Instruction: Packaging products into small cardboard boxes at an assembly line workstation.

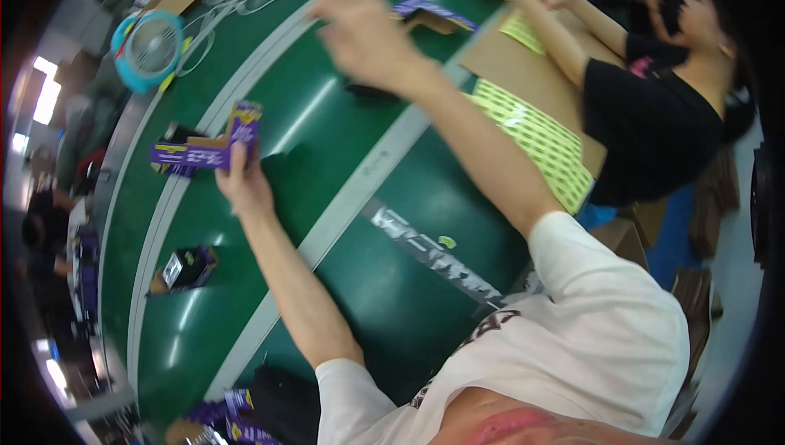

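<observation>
Purple carton, its long part pointing left, is pinched by the left hand; for the blurred, farther right hand, I cannot tell the grip.

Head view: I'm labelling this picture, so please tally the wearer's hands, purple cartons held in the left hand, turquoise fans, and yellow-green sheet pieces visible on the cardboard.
Wearer's hands: 2 (left hand, right hand)
Held purple carton: 1
Turquoise fan: 1
Yellow-green pieces: 2 (larger piece, smaller piece)
Total: 6
</observation>
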Demonstrator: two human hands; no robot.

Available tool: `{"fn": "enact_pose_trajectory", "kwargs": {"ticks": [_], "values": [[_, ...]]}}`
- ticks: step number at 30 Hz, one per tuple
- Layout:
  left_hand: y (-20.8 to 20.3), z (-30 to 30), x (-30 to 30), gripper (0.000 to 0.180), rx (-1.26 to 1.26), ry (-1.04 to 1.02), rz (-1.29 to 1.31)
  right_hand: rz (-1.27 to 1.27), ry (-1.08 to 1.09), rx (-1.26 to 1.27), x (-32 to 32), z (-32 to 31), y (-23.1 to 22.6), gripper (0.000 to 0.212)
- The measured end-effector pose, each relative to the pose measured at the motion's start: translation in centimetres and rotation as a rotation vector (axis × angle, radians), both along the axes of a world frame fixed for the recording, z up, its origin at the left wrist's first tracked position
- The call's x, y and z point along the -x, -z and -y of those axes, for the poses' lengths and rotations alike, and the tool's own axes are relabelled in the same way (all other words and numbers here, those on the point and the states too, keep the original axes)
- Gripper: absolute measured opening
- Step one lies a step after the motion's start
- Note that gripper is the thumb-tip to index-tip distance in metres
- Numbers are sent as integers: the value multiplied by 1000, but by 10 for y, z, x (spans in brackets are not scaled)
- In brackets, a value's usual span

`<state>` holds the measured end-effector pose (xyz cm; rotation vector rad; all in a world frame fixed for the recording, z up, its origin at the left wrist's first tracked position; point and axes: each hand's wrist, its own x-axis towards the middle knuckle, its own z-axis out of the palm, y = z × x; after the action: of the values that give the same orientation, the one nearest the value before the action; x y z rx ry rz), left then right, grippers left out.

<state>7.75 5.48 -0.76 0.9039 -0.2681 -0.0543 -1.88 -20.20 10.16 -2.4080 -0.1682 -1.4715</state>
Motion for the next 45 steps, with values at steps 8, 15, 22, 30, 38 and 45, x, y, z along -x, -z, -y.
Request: {"fn": "enact_pose_trajectory", "kwargs": {"ticks": [8,15,22,30,38,45], "values": [[-16,19,38,49,-783,-6,112,-1190,-77,92,41,51,27,87],[-20,18,43,51,-897,141,173,-1087,-157,112,21,20,51,103],[-20,24,41,51,-734,73,241,-939,-543,-449,13,34,48,85],[-17,40,49,53,-876,67,351,-883,-890,-914,11,37,40,66],[-31,51,61,61,-992,222,214,-1225,-594,-451,14,12,23,58],[-35,41,59,65,-869,255,198,-930,-258,-163,13,-11,27,61]]}}
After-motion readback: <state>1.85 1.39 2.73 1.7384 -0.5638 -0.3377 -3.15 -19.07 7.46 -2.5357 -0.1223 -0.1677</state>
